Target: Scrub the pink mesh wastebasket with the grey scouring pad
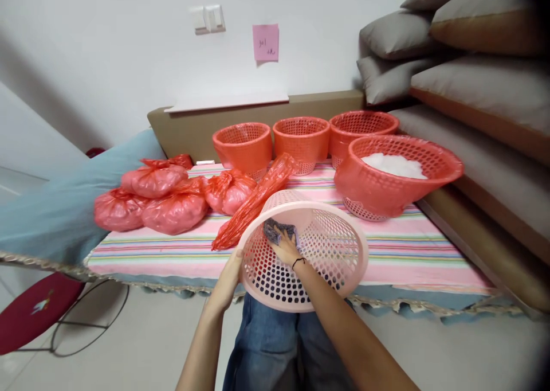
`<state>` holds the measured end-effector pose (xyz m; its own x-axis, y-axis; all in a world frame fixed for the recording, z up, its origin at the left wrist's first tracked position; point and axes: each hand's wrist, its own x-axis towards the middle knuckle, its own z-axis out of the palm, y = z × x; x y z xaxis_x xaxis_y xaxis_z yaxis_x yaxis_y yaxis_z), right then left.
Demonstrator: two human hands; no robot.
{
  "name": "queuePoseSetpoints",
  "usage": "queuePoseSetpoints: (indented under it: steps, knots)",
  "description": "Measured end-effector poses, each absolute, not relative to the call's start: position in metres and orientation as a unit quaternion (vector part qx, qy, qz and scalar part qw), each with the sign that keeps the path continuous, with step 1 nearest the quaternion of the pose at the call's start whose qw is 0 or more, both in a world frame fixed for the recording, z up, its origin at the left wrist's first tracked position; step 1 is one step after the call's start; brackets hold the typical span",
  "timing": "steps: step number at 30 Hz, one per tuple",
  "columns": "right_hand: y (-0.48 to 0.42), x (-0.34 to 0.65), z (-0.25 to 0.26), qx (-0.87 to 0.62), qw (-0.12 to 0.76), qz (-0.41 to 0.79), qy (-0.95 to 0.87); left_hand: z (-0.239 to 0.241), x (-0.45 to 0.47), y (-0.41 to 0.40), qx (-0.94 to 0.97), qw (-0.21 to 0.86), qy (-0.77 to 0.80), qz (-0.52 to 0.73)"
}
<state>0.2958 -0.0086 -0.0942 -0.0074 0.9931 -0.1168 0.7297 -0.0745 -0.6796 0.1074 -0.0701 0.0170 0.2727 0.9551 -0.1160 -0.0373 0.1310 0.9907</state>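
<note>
At one pink basket (363,253) — two hands (286,249), one cloth (271,230).

One unlined basket (330,245), one cloth (271,230)

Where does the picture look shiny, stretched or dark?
Head view: light glints on the red bags; head view: the stool looks stretched at left; head view: blackness fills the upper right corner, past the cushions; head view: the pink basket looks fairly clear.
</note>
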Motion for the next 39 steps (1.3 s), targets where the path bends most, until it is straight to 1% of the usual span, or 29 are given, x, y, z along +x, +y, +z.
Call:
queuePoseSetpoints:
  steps: [3,7,11,17,25,32,39]
  knots:
    - [-0.01,0.298,-0.098,-0.661,0.224,0.305,-0.648,0.004,0.115,-0.073,0.459,0.64,0.433,0.438]
    - [-0.01,0.3,-0.1,-0.652,0.237,0.311,-0.649,-0.005,0.123,-0.074,0.422,0.635,0.454,0.462]
    - [-0.009,0.301,-0.101,-0.656,0.247,0.323,-0.635,-0.002,0.128,-0.074,0.409,0.63,0.473,0.46]
    - [-0.006,0.305,-0.105,-0.65,0.241,0.339,-0.636,0.005,0.135,-0.08,0.369,0.666,0.462,0.454]
    - [-0.005,0.311,-0.106,-0.637,0.247,0.353,-0.639,0.003,0.146,-0.088,0.351,0.651,0.47,0.482]
    - [-0.006,0.316,-0.104,-0.629,0.258,0.357,-0.641,0.008,0.157,-0.09,0.38,0.625,0.478,0.486]
    - [-0.006,0.316,-0.105,-0.63,0.25,0.356,-0.644,0.004,0.16,-0.092,0.385,0.616,0.476,0.496]
